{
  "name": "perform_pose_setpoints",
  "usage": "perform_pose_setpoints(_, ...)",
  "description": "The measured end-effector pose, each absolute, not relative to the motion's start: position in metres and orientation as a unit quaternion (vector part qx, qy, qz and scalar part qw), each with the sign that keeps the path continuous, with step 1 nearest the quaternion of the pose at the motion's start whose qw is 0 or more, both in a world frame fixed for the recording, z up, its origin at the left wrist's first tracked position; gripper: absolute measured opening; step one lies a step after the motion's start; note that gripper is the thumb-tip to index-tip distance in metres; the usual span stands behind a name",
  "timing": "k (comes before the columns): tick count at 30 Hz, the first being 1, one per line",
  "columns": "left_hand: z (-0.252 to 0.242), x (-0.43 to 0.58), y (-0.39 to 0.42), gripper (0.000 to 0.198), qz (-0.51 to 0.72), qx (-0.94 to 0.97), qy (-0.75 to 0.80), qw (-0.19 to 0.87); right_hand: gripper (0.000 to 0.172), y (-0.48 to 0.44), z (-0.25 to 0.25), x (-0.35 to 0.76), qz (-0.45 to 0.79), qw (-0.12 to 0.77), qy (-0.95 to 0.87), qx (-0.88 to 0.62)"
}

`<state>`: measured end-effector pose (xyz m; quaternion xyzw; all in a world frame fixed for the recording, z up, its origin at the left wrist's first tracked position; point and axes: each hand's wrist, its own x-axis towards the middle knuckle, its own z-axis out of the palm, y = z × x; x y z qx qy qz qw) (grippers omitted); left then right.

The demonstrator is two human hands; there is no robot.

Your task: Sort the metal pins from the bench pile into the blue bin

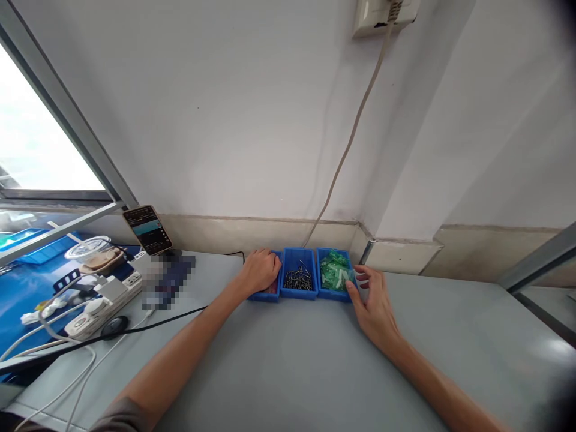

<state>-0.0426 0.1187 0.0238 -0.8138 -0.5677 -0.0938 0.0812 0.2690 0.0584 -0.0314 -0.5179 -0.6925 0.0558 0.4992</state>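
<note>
Three small blue plastic bins stand side by side against the wall. My left hand (261, 273) lies curled over the left blue bin (264, 297), covering much of it; a bit of reddish content shows below the palm. The middle blue bin (299, 294) holds a heap of dark metal screws (299, 278). In the right blue bin (333, 294) are green plastic pieces (333, 270), with a whitish one among them. At that bin's right side is my right hand (375, 306), thumb and fingers spread, the thumb touching its front right corner.
To the left, a phone (148, 230) stands upright near a white power strip (103, 309) with plugs and cables. A black mouse (115, 326) and a black cable (171, 321) lie on the grey table (288, 366). A cord (351, 141) hangs down the wall from a socket (382, 17).
</note>
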Motion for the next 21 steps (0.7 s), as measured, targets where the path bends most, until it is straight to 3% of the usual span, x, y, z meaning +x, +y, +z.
perform_pose_setpoints(7, 0.035, -0.045, 0.121, 0.049, -0.067, -0.82, -0.566, 0.053, 0.043, 0.059, -0.031, 0.27, 0.057, 0.497, -0.69, -0.523)
perform_pose_setpoints(16, 0.035, -0.046, 0.122, 0.069, -0.072, -0.815, -0.574, 0.011, 0.044, 0.059, -0.033, 0.27, 0.065, 0.493, -0.688, -0.529)
perform_pose_setpoints(21, 0.038, -0.047, 0.118, 0.066, -0.101, -0.811, -0.576, 0.012, 0.044, 0.06, -0.033, 0.27, 0.063, 0.493, -0.689, -0.528)
